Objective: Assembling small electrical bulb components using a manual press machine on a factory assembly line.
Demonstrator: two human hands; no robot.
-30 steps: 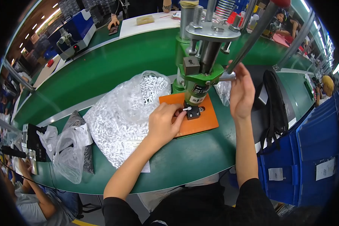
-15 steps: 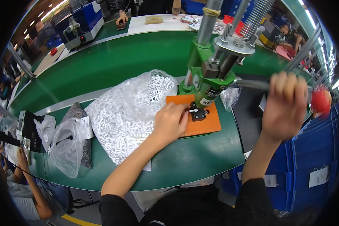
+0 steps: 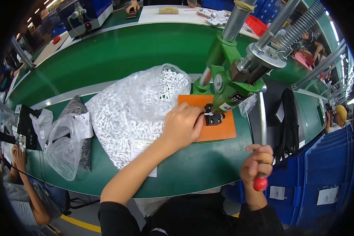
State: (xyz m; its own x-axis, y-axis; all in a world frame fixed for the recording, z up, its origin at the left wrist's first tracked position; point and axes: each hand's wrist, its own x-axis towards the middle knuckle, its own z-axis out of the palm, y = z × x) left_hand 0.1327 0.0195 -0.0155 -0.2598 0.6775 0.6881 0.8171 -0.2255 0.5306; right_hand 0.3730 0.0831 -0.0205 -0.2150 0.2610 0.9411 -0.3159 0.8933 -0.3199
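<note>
A green hand press (image 3: 228, 88) stands over an orange base plate (image 3: 224, 131). On the plate sits a small black fixture (image 3: 214, 119). My left hand (image 3: 183, 124) reaches to the fixture's left side, thumb and fingers pinched on a small white part (image 3: 209, 113) that mostly hides behind the fingertips. My right hand (image 3: 258, 163) is wrapped round the press's metal lever (image 3: 262, 122), just above its red ball knob (image 3: 260, 184). The lever points down toward me. Left of the press lies a large clear bag (image 3: 122, 114) full of small white parts, its mouth showing loose ones.
A bag of dark parts (image 3: 86, 153) and a black box (image 3: 25, 126) lie farther left on the green table (image 3: 192, 173). Blue bins (image 3: 322, 165) stand at the right. Black fabric (image 3: 289, 122) hangs beside the lever. Other people work at the left and beyond.
My right hand has pulled the lever down and toward me from its raised sideways position. My left hand stays at the fixture. The view has shifted slightly.
</note>
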